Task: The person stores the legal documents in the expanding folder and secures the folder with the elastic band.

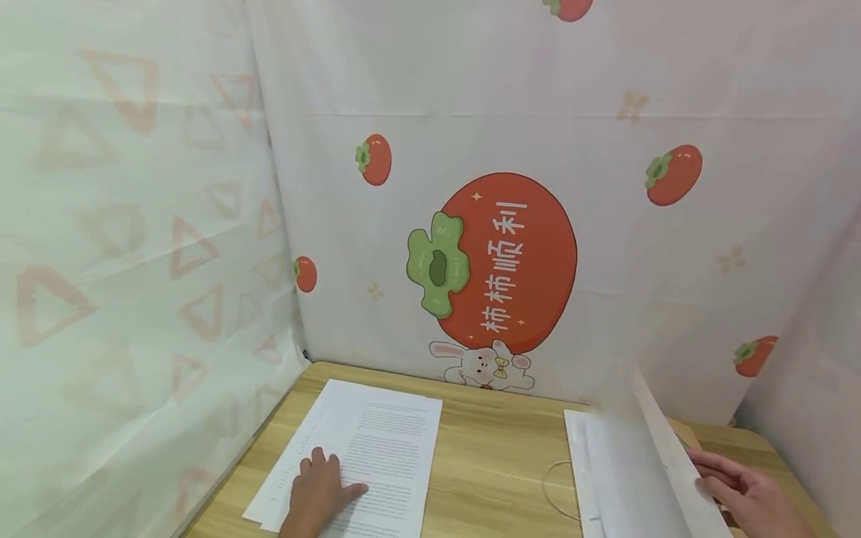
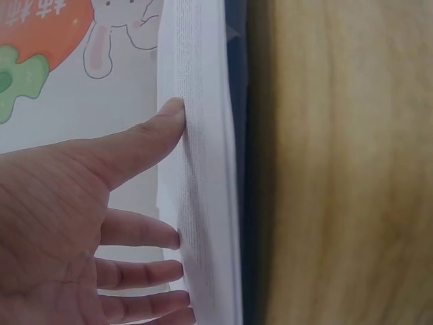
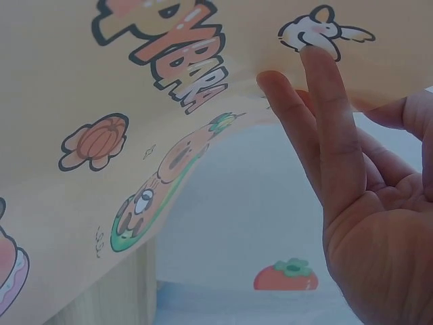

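Printed sheets of paper (image 1: 390,441) lie in a slightly uneven pile at the left of the table. My left hand (image 1: 316,489) rests on them, fingers and thumb spread; in the left wrist view its fingertips touch the top sheet (image 2: 206,203). To the right lies an opened notebook (image 1: 619,478) with white pages. Its cover (image 1: 662,441) stands raised, and my right hand (image 1: 747,493) pinches the outer edge between thumb and fingers. Cartoon animals and lettering decorate the outside of that cover (image 3: 155,128) in the right wrist view.
A thin elastic-like loop (image 1: 546,489) sticks out from the notebook's left side onto the wooden table (image 1: 498,463). Behind the table hangs a white cloth (image 1: 323,60) printed with persimmons and a rabbit. Another pale curtain (image 1: 134,299) borders the left side.
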Action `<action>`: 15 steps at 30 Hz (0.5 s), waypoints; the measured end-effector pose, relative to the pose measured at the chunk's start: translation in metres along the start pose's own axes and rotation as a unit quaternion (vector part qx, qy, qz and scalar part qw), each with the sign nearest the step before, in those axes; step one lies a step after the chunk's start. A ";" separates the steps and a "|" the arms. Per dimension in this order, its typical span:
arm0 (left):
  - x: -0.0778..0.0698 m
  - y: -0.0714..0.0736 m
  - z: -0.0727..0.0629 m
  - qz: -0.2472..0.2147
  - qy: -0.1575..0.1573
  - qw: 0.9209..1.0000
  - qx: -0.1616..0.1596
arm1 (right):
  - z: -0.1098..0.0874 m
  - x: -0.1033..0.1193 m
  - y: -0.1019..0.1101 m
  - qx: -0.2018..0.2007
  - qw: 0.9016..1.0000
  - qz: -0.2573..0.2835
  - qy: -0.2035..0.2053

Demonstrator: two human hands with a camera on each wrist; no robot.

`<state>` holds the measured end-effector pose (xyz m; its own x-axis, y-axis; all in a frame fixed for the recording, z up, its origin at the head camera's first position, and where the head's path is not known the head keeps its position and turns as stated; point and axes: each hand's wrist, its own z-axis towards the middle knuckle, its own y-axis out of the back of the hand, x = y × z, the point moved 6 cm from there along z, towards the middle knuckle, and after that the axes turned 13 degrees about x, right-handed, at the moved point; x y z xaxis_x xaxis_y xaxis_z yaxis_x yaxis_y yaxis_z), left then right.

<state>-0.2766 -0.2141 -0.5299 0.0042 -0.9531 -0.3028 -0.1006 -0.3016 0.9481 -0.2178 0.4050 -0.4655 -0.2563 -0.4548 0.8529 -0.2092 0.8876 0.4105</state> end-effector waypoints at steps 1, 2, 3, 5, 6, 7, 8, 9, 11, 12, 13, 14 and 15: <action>0.000 0.000 0.000 0.000 0.002 1.000 0.000 | 0.000 -0.001 0.000 -0.001 1.000 0.005 0.001; 0.001 0.000 -0.001 0.000 0.004 1.000 0.000 | 0.001 -0.001 0.000 -0.001 1.000 0.006 0.002; 0.001 0.001 -0.001 0.001 0.006 1.000 0.000 | 0.001 -0.001 0.000 -0.003 1.000 0.006 0.002; 0.002 0.001 -0.001 0.006 0.008 1.000 0.000 | 0.001 -0.002 0.000 -0.004 1.000 0.006 0.003; 0.001 0.000 -0.001 0.010 0.009 1.000 0.000 | 0.001 -0.002 0.000 -0.004 1.000 0.005 0.004; 0.002 0.000 -0.001 0.014 0.010 1.000 0.000 | 0.001 -0.002 0.000 -0.003 1.000 0.007 0.004; 0.002 0.000 0.000 0.017 0.011 1.000 0.001 | 0.001 -0.002 0.000 -0.003 1.000 0.010 0.005; 0.002 0.000 0.000 0.019 0.012 1.000 0.002 | 0.001 -0.002 0.000 -0.003 1.000 0.011 0.006; 0.002 0.000 0.000 0.021 0.012 1.000 0.002 | 0.001 -0.001 -0.001 -0.005 1.000 0.018 0.005; 0.003 0.001 0.000 0.017 0.012 1.000 0.001 | 0.001 -0.001 -0.001 -0.005 1.000 0.019 0.005; 0.003 0.001 -0.001 0.013 0.011 1.000 -0.002 | 0.000 -0.001 -0.001 -0.003 1.000 0.019 0.007; 0.004 0.002 -0.001 0.007 0.009 1.000 -0.005 | 0.000 0.000 -0.002 0.000 1.000 0.017 0.009; 0.004 0.002 -0.001 -0.002 0.009 1.000 -0.009 | 0.000 0.001 -0.002 -0.001 1.000 0.017 0.009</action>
<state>-0.2755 -0.2183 -0.5286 0.0222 -0.9524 -0.3041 -0.0825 -0.3049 0.9488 -0.2171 0.4030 -0.4655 -0.2461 -0.4234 0.8719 -0.1993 0.9024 0.3820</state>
